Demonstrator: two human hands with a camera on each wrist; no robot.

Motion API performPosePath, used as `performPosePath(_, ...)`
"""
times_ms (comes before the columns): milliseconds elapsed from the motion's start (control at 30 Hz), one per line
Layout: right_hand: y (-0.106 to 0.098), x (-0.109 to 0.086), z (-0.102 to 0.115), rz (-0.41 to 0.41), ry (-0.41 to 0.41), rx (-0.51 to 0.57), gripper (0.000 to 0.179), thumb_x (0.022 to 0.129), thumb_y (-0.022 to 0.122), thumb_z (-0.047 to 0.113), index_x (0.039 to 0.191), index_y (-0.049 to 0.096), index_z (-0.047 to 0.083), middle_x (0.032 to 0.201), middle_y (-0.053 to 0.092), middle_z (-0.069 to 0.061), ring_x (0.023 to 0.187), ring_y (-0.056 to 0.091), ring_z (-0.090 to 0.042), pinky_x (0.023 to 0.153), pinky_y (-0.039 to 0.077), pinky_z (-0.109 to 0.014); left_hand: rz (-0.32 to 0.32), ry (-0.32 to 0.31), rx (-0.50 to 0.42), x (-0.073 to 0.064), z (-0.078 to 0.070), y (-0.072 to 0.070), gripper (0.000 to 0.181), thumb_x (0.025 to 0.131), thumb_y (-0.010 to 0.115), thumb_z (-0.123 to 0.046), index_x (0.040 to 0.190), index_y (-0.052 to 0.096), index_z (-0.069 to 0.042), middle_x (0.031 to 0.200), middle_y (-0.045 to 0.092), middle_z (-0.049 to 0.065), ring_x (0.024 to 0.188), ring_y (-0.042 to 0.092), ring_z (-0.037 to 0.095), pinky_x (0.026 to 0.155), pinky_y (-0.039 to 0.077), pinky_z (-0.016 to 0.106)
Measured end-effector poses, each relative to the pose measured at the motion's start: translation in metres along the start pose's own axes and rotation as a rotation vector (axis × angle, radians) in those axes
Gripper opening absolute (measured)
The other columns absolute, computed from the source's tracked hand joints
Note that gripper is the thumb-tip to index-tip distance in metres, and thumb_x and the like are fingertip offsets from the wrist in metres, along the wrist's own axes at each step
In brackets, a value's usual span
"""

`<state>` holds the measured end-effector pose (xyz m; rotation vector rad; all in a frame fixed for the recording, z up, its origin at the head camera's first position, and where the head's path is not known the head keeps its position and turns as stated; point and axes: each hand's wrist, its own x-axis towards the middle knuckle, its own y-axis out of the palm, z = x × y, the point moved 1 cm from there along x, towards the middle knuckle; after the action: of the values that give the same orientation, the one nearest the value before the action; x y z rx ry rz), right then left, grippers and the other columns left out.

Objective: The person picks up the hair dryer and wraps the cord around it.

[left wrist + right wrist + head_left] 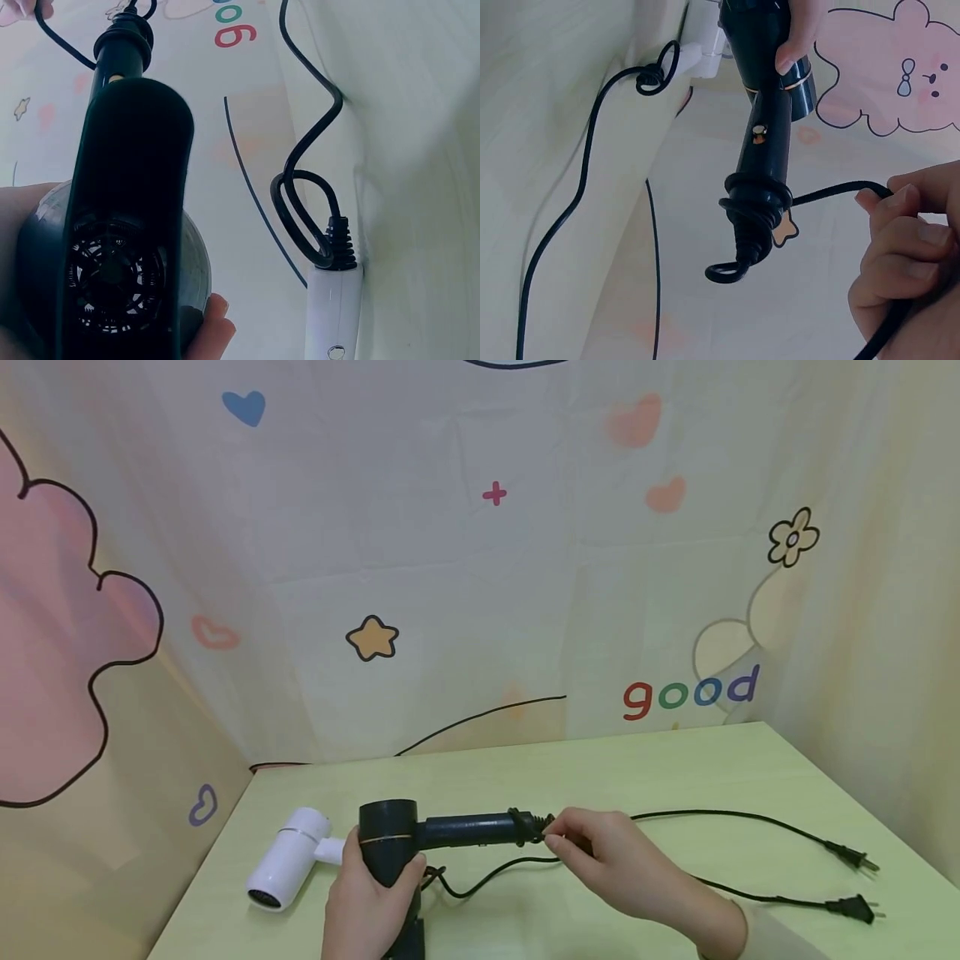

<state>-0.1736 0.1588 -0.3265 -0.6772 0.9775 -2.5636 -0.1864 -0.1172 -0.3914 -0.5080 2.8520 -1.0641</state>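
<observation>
A black hair dryer point(472, 831) is held up over the table, its handle pointing right. My left hand point(371, 902) grips it round the barrel, thumb on the near side. Its round air grille point(112, 277) faces the left wrist camera. The black cord point(840, 191) is wound round the handle's end, and my right hand point(622, 860) pinches it close by; in the right wrist view the cord runs taut from handle to fingers. A white hair dryer point(288, 860) lies on the table at the left, its handle partly behind my left hand.
The white dryer's black cord point(498, 868) is looped near its handle and trails right across the light green table point(525, 777). Two black plugs, an upper plug point(851, 856) and a lower plug point(851, 907), lie on the right. A printed curtain point(450, 527) stands behind.
</observation>
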Motion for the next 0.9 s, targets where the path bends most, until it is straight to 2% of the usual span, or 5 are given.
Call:
performPosePath(267,0.008,-0.006,-0.002,0.013,0.093,0.043,0.011,0.093,0.059,0.022,0.092,0.068,0.016,0.066,0.055,0.009,0.054,0.043,0.001,0.051,0.041,-0.02,-0.028,-0.006,-0.021,0.004,0.001,-0.003,0.1,0.079,0.069,-0.051,0.144,0.02,0.006,0.111,0.059,0.029,0.087,0.062,0.035,0.066,0.049,0.042)
performPosePath(467,0.017,-0.014,-0.009,0.043,0.107,0.073,0.014,0.094,0.057,0.024,0.083,0.065,0.02,0.063,0.052,0.011,0.054,0.041,0.003,0.052,0.041,-0.02,-0.051,-0.018,-0.038,0.009,0.007,-0.008,0.101,0.08,0.067,-0.054,0.145,0.018,0.005,0.114,0.056,0.028,0.091,0.06,0.036,0.069,0.048,0.045)
performPosePath(600,0.024,-0.02,-0.016,0.104,0.142,0.137,0.016,0.095,0.056,0.026,0.084,0.064,0.018,0.065,0.052,0.01,0.056,0.043,0.002,0.053,0.041,-0.02,-0.058,-0.029,-0.064,0.011,0.01,-0.011,0.102,0.08,0.064,-0.058,0.146,0.016,0.004,0.116,0.055,0.028,0.092,0.059,0.036,0.072,0.048,0.046)
performPosePath(733,0.032,-0.027,-0.025,0.133,0.115,0.211,0.015,0.096,0.054,0.022,0.086,0.064,0.014,0.067,0.054,0.01,0.06,0.048,0.003,0.056,0.044,-0.021,-0.048,-0.052,-0.086,0.014,0.012,-0.015,0.105,0.081,0.062,-0.059,0.146,0.012,0.005,0.118,0.053,0.031,0.093,0.059,0.038,0.074,0.049,0.047)
performPosePath(900,0.043,-0.033,-0.042,0.182,0.139,0.315,0.016,0.096,0.053,0.018,0.09,0.064,0.009,0.068,0.057,0.007,0.056,0.046,0.002,0.053,0.041,-0.019,-0.052,-0.066,-0.092,0.016,0.013,-0.018,0.103,0.081,0.062,-0.057,0.146,0.013,0.006,0.117,0.053,0.032,0.092,0.059,0.038,0.073,0.05,0.047)
